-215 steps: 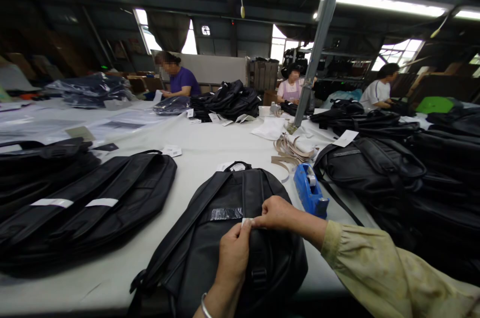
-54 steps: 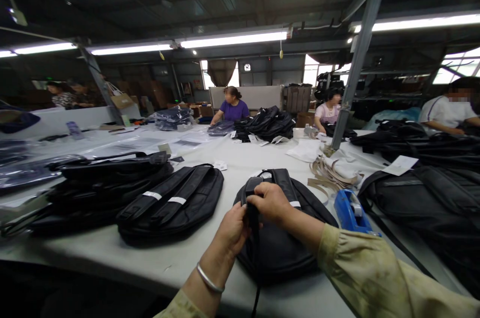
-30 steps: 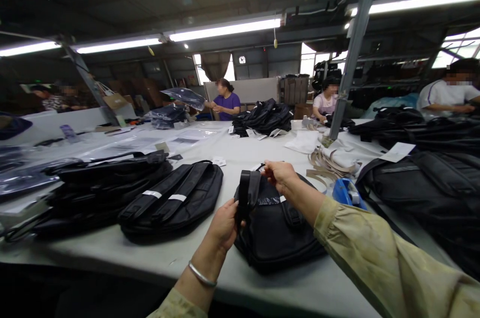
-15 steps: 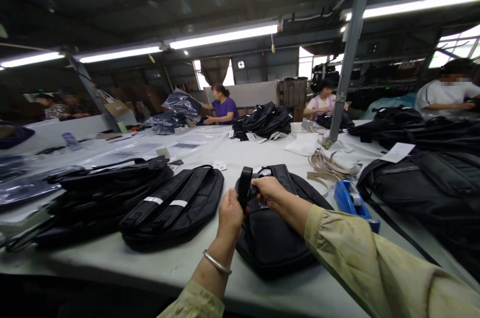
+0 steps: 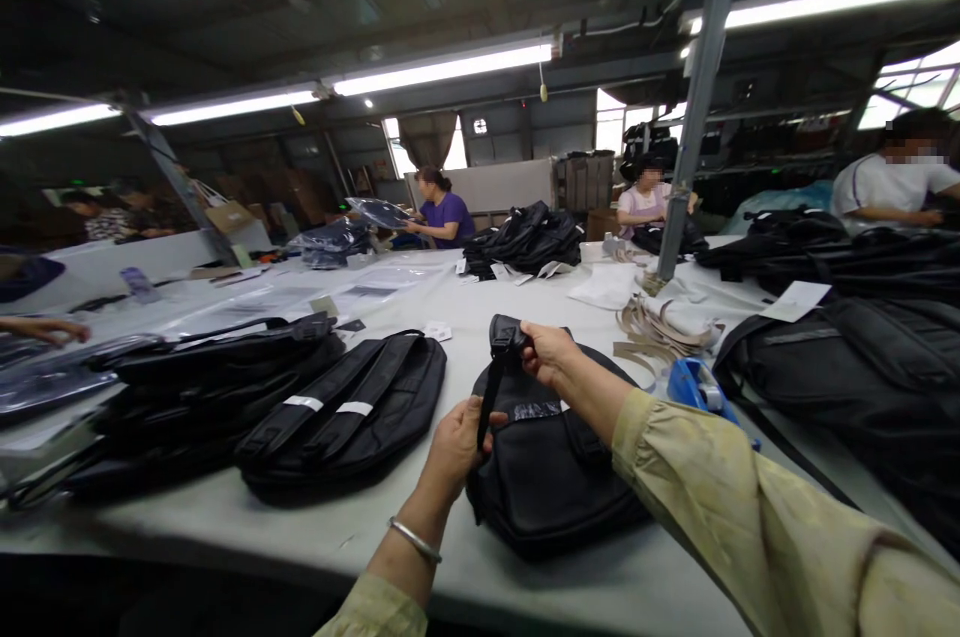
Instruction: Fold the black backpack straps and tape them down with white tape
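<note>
A black backpack [image 5: 555, 492] lies on the white table in front of me. Above it my right hand [image 5: 549, 354] pinches the buckle end of a black shoulder strap [image 5: 507, 331], lifted off the bag. Lower down, my left hand [image 5: 455, 442] is closed on the narrow webbing [image 5: 490, 404] that hangs from that buckle, so the webbing runs taut between both hands. Clear tape [image 5: 534, 411] shines on the bag's upper front. Left of it rests another black backpack [image 5: 352, 417] with white bands round its two straps.
A stack of black bags [image 5: 217, 397] stands at the left. On the right are a blue tape dispenser [image 5: 701, 387], beige strips [image 5: 660, 325] and more black backpacks [image 5: 862, 367]. Co-workers sit across the table; another person's hand [image 5: 49, 328] reaches in at far left.
My right hand has raised the strap's buckle end up and away; my left hand has moved down, stretching the webbing between them. A co-worker's hand has come in at far left.
</note>
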Demonstrator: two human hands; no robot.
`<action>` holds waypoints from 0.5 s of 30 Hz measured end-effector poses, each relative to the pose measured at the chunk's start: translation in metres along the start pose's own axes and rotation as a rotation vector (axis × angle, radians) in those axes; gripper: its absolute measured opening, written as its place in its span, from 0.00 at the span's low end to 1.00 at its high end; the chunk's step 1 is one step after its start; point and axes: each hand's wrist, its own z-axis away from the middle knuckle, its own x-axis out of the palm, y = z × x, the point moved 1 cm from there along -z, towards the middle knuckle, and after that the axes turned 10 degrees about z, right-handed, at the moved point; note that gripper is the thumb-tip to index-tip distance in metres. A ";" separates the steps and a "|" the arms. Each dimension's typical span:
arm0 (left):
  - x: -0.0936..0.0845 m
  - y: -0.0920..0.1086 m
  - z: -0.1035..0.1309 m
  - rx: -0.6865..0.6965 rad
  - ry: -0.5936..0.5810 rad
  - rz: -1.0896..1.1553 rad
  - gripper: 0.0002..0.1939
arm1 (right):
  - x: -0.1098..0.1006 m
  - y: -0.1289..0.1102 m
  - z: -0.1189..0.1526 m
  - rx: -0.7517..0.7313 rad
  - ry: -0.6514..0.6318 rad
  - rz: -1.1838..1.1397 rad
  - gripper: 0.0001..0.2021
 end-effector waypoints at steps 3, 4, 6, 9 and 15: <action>-0.011 0.011 0.002 0.065 -0.098 -0.066 0.16 | -0.009 -0.012 0.000 0.020 -0.012 -0.053 0.10; -0.015 0.011 0.002 0.063 -0.118 -0.104 0.14 | -0.011 -0.015 0.001 0.024 -0.019 -0.065 0.10; -0.023 0.007 0.001 -0.007 -0.180 -0.185 0.09 | -0.014 -0.019 0.002 0.029 -0.037 -0.082 0.11; -0.034 0.006 -0.008 -0.142 -0.297 -0.265 0.07 | -0.015 -0.017 0.006 0.028 -0.072 -0.085 0.12; -0.019 0.075 -0.043 -0.209 -0.323 0.066 0.23 | -0.006 -0.007 0.008 -0.017 -0.130 0.002 0.11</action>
